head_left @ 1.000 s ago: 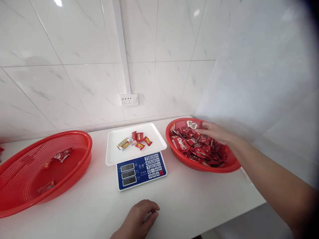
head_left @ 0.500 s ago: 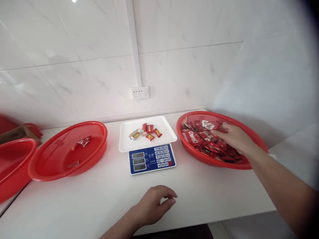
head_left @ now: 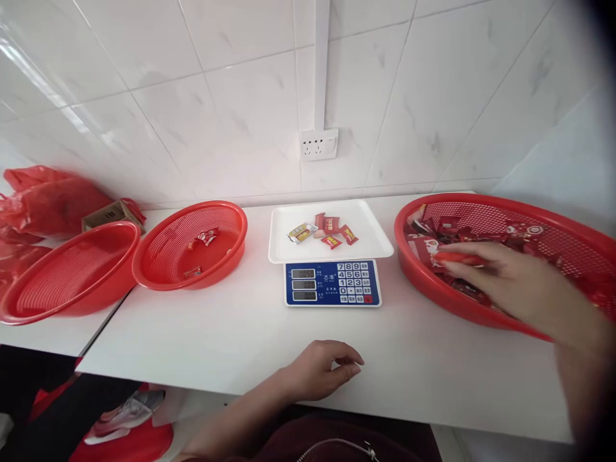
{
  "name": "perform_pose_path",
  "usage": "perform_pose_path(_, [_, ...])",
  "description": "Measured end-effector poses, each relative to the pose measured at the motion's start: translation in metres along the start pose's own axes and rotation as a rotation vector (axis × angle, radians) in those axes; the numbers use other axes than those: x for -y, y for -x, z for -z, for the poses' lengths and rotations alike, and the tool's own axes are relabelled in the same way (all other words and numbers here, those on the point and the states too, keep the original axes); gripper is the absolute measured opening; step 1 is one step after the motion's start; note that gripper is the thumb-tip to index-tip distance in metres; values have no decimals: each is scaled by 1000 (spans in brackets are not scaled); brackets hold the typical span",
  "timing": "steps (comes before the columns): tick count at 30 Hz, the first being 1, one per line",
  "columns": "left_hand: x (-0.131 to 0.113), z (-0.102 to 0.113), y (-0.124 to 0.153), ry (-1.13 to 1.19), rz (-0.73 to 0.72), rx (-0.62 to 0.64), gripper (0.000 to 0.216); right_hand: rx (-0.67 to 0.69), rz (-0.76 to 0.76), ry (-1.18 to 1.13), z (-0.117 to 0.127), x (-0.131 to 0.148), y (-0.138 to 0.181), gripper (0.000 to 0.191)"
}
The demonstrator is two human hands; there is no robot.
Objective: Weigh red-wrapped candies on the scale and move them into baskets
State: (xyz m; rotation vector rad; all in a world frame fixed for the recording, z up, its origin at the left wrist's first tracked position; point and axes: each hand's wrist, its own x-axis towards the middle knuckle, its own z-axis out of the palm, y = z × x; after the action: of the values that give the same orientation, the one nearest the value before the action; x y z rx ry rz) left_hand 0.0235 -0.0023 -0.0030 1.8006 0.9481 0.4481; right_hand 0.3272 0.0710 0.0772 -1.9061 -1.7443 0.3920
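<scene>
"What's the right hand (head_left: 510, 279) pinching?"
"A red packet (head_left: 456, 258), over the perforated plastic basket (head_left: 433, 294) that's holding glossy ones."
"And the left hand (head_left: 325, 371)?"
"Curling half-open, empty; wrapped sweets (head_left: 331, 224) are lying on the smooth white tray (head_left: 360, 253)."

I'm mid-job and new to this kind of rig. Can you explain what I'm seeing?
There is no machine: these are a person's two bare hands. Every picture comes from one camera worn on the head, looking forward and down. On the white table sits a blue-and-white electronic scale; its rectangular white tray bears small red and silver-yellow wrapped packets. To the right, a large red plastic basket holds many red packets. To the left stand a smaller red plastic basket with a few packets, and another red basket beyond. The right hand pinches a blurred small red item; the left hand holds nothing.
</scene>
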Motion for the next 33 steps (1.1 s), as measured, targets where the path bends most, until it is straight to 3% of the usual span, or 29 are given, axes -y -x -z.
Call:
perform_pose_path(1, [0, 0, 0, -4, -7, 2, 25, 29, 157, -77, -12, 17, 2, 39])
perform_pose_path(3, [-2, 0, -1, -15, -35, 7, 26, 135, 332, -196, -36, 47, 0, 32])
perform_pose_path(7, [-3, 2, 2, -22, -76, -12, 25, 143, 423, -314, -71, 89, -16, 32])
perform_pose_path(11, [1, 6, 11, -24, -39, -50, 25, 105, 498, -299, -75, 105, -20, 43])
perform_pose_path(15, [8, 11, 19, -35, 0, -74, 24, 33, 448, -232, -71, 91, 1, 37])
perform_pose_path(20, [10, 15, 16, -39, -19, -65, 24, 79, 175, -312, -75, 54, 38, 33])
perform_pose_path(25, [5, 11, 4, -52, -111, -21, 26, 115, -3, -299, -91, 22, 62, 34])
perform_pose_path(33, [3, 12, 1, -68, -111, -23, 24, 200, -91, -338, -106, 10, 70, 34])
